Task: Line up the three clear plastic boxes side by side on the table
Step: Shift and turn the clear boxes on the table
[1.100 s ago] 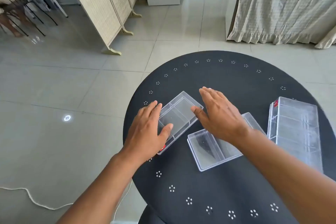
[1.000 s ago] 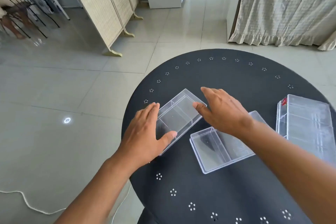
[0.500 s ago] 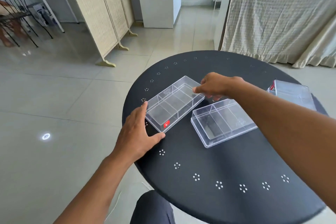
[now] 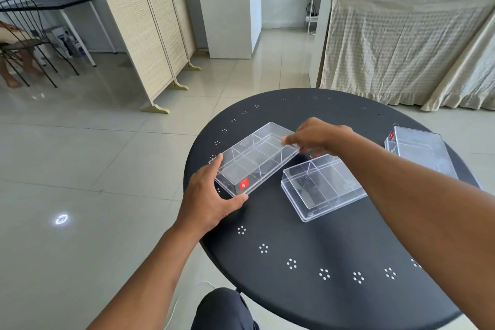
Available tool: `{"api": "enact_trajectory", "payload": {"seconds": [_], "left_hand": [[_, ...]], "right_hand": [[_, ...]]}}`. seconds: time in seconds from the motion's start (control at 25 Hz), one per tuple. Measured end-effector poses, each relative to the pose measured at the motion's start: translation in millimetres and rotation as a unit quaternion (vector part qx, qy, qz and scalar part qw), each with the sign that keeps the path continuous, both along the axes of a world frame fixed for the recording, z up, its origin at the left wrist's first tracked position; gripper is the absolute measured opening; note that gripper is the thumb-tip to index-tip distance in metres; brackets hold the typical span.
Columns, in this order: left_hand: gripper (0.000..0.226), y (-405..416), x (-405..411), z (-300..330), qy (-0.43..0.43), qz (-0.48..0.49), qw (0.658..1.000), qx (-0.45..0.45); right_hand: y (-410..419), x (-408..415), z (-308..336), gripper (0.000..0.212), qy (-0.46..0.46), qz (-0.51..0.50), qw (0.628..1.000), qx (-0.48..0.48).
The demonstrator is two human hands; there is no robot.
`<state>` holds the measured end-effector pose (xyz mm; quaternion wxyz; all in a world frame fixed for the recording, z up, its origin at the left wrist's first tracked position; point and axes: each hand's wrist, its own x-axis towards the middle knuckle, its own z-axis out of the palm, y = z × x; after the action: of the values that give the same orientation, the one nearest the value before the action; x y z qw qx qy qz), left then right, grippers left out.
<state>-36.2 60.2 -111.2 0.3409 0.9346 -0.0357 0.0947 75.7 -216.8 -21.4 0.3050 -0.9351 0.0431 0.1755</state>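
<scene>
At the table's left edge, the left hand (image 4: 207, 199) clasps the near end of the left box (image 4: 254, 158), thumb under its red-stickered corner, while the right hand (image 4: 318, 136) pinches the far end. That divided clear box sits angled on the round black table (image 4: 308, 289). Just beside it lies the middle box (image 4: 322, 186), also skewed. The right box (image 4: 420, 153) rests well apart, near the right rim.
</scene>
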Motion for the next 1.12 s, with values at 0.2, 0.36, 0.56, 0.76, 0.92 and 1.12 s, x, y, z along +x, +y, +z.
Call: {"api": "enact_trajectory", "payload": {"seconds": [0.2,0.36,0.56,0.76,0.92,1.12], "left_hand": [[0.094,7,7,8,0.024,0.022,0.990,-0.139],[0.090,12,16,10,0.054,0.025,0.974,-0.221],[0.058,2,18,19,0.053,0.027,0.958,-0.280],[0.063,-5,12,30,0.060,0.047,0.932,-0.354],[0.050,-7,14,41,0.072,0.048,0.920,-0.381],[0.050,-10,25,48,0.110,0.115,0.918,-0.364]], "right_hand": [[5,15,6,0.052,-0.053,-0.001,0.997,0.049],[3,24,2,0.025,-0.040,-0.056,0.968,0.241],[-10,26,0,0.028,-0.056,0.024,0.950,0.307],[-13,26,-7,0.033,-0.134,0.047,0.960,0.240],[-9,28,-11,0.034,-0.146,0.017,0.964,0.221],[-2,32,-17,0.037,-0.110,-0.051,0.963,0.242]]}}
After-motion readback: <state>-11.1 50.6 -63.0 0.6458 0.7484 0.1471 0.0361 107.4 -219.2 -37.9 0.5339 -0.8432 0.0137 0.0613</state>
